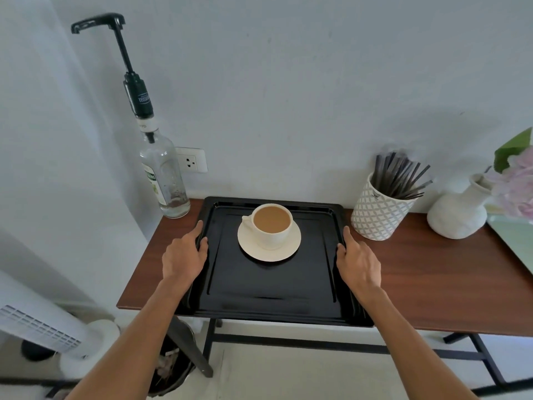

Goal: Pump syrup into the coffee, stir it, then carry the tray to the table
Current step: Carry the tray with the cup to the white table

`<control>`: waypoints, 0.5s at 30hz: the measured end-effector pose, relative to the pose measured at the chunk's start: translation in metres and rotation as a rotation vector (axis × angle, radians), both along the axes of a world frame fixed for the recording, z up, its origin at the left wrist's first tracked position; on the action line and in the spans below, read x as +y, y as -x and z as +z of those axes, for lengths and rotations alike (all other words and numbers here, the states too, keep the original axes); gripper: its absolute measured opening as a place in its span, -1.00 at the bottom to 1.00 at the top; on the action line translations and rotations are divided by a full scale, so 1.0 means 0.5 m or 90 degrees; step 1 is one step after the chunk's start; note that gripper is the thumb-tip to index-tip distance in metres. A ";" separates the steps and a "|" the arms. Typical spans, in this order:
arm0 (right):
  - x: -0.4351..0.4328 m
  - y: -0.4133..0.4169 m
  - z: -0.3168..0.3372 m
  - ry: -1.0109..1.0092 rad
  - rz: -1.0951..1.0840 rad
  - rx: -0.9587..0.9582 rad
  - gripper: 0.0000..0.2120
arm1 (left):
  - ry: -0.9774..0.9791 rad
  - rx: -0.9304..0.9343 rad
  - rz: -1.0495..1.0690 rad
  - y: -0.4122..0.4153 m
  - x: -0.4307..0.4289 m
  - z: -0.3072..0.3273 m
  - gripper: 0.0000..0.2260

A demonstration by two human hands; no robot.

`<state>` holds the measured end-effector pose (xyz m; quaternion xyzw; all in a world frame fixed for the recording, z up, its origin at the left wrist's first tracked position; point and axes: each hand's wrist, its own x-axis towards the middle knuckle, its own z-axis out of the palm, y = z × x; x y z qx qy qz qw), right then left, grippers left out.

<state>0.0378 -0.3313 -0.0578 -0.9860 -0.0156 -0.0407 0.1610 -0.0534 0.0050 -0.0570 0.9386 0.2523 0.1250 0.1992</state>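
Note:
A black tray (268,287) lies on the brown wooden table (432,284), its near edge jutting past the table's front. On it stands a cream cup of milky coffee (272,225) on a cream saucer (291,249), handle to the left. My left hand (184,255) grips the tray's left rim, thumb on top. My right hand (359,261) grips the right rim the same way. The clear syrup bottle (163,174) with its tall black pump stands at the table's back left corner.
A patterned white holder full of dark stirrers (380,212) stands right of the tray. A white vase (458,212) with pink flowers is further right. A wall socket (191,160) is behind the bottle. A white fan (43,327) and a bin (173,365) stand on the floor at the left.

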 end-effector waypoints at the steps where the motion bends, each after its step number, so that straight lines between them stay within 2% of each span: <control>1: 0.000 0.000 -0.001 -0.007 -0.001 -0.002 -0.49 | 0.001 -0.002 0.002 0.000 0.001 -0.001 -0.57; 15: -0.011 0.012 0.008 -0.054 0.043 -0.006 -0.50 | -0.018 -0.024 0.047 0.059 -0.011 -0.012 -0.58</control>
